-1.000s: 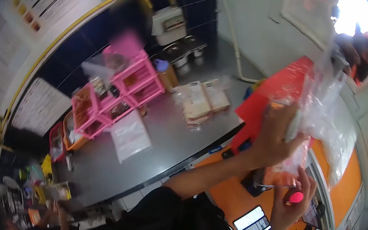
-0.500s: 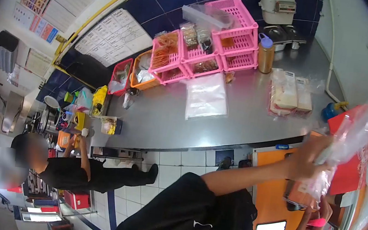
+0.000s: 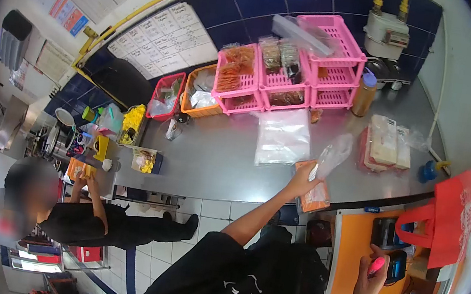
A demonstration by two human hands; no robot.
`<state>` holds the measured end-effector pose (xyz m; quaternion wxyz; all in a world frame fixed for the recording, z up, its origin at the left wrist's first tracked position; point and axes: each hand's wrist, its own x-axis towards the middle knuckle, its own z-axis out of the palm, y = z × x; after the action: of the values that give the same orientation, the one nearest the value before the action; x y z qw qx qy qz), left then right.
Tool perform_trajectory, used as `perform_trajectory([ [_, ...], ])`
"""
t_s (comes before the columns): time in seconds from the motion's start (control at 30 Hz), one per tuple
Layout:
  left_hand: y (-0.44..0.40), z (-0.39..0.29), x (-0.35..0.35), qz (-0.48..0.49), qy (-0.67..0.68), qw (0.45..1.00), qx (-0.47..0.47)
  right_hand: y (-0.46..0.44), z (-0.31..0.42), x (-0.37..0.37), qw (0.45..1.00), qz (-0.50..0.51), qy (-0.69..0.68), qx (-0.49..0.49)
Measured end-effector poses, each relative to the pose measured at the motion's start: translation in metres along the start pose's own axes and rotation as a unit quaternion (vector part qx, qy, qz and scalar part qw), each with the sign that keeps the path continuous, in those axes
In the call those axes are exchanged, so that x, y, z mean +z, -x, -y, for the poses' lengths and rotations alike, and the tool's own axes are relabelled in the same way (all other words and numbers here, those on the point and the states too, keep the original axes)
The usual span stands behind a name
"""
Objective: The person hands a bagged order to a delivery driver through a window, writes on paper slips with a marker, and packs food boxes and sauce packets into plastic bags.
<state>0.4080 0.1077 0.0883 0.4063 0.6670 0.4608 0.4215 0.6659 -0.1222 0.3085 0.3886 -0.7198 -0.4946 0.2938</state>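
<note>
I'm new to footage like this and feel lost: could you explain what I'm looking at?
There is no machine here, only a person's two bare hands. The one camera is worn on their head, looking forward and down, so their black shirt fills the bottom; the wide lens bends everything.

The left hand holds an orange, box-shaped packet in clear plastic near the edge of a grey metal counter. The right hand holds a bright pink, pen-like object.

On the counter are pink plastic stacking baskets, a flat pile of clear plastic bags, a brown bottle with a lilac cap and pale, plastic-wrapped packs. At the left, a co-worker in black clothing stands apart.
</note>
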Motion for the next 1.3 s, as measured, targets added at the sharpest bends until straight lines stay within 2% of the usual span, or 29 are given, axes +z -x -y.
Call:
perform_trajectory([
  [0.07,-0.013,0.013,-0.014,-0.011,-0.031,0.999,0.024,-0.003,0.020,0.022,0.999,0.012,0.009,0.028],
  [0.13,-0.017,0.009,-0.031,0.103,-0.040,0.988,-0.108,-0.005,0.036,0.047,0.999,0.027,0.019,0.006],
  [0.17,-0.013,0.006,-0.042,0.100,-0.035,0.988,-0.110,-0.005,0.043,0.061,0.999,0.030,0.025,0.004],
  [0.23,-0.008,0.002,-0.073,0.102,-0.081,0.991,-0.044,-0.009,0.059,0.096,0.998,0.044,-0.001,-0.041],
  [0.3,0.003,0.003,-0.109,0.098,-0.057,0.992,-0.056,-0.018,0.077,0.137,0.998,0.061,-0.006,-0.030],
  [0.37,0.022,0.004,-0.145,-0.009,0.040,0.999,-0.006,-0.029,0.079,0.192,0.976,0.128,-0.174,0.018],
  [0.4,0.035,0.007,-0.161,-0.002,0.055,0.998,-0.007,-0.038,0.082,0.216,0.977,0.156,-0.140,0.031],
  [0.43,0.048,0.010,-0.177,0.027,0.062,0.996,-0.049,-0.049,0.090,0.241,0.977,0.181,-0.104,0.047],
  [0.5,0.053,0.020,-0.218,0.076,0.060,0.988,-0.119,-0.068,0.069,0.310,0.975,0.177,-0.074,-0.110],
  [0.53,0.057,0.024,-0.234,0.077,0.065,0.988,-0.119,-0.075,0.077,0.341,0.970,0.208,-0.093,-0.081],
  [0.57,0.070,0.027,-0.246,0.099,0.113,0.975,-0.164,-0.075,0.087,0.365,0.962,0.246,-0.109,-0.047],
  [0.63,0.080,0.024,-0.272,0.100,0.163,0.960,-0.206,-0.078,0.112,0.409,0.948,0.283,-0.125,-0.067],
  [0.7,0.100,0.003,-0.305,0.130,0.340,0.907,-0.213,-0.074,0.132,0.440,0.923,0.344,-0.149,-0.087],
  [0.73,0.112,0.013,-0.316,0.148,0.301,0.919,-0.209,-0.075,0.144,0.448,0.915,0.385,-0.059,-0.111],
  [0.77,0.126,0.021,-0.325,0.126,0.301,0.921,-0.214,-0.074,0.151,0.456,0.898,0.416,0.031,-0.137],
  [0.8,0.142,0.027,-0.328,0.092,0.335,0.904,-0.247,-0.072,0.151,0.468,0.871,0.477,-0.077,-0.095],
  [0.87,0.173,0.045,-0.339,0.059,0.377,0.874,-0.300,-0.068,0.157,0.492,0.842,0.532,-0.038,-0.079],
  [0.9,0.182,0.035,-0.348,0.009,0.371,0.874,-0.315,-0.067,0.159,0.504,0.821,0.568,0.001,-0.057],
  [0.97,0.205,0.045,-0.354,-0.109,0.373,0.867,-0.311,-0.059,0.156,0.528,0.815,0.572,-0.024,-0.091],
  [1.0,0.212,0.053,-0.359,-0.104,0.373,0.869,-0.308,-0.058,0.154,0.540,0.811,0.571,-0.046,-0.124],
  [1.07,0.225,0.065,-0.369,-0.218,0.405,0.833,-0.308,-0.057,0.150,0.560,0.811,0.571,-0.042,-0.122],
  [1.1,0.227,0.063,-0.375,-0.215,0.407,0.833,-0.306,-0.058,0.147,0.571,0.804,0.581,-0.036,-0.122],
  [1.13,0.229,0.061,-0.382,-0.243,0.321,0.858,-0.319,-0.058,0.141,0.585,0.805,0.579,-0.034,-0.125],
  [1.17,0.228,0.061,-0.388,-0.270,0.231,0.875,-0.329,-0.056,0.130,0.601,0.808,0.559,-0.063,-0.175],
  [1.2,0.224,0.069,-0.387,-0.340,0.217,0.864,-0.302,-0.053,0.131,0.610,0.808,0.538,-0.092,-0.223],
  [1.23,0.222,0.080,-0.393,-0.339,0.217,0.864,-0.301,-0.052,0.132,0.619,0.809,0.536,-0.091,-0.223],
  [1.3,0.217,0.091,-0.402,-0.331,0.203,0.861,-0.328,-0.050,0.143,0.622,0.823,0.551,-0.082,-0.111],
])
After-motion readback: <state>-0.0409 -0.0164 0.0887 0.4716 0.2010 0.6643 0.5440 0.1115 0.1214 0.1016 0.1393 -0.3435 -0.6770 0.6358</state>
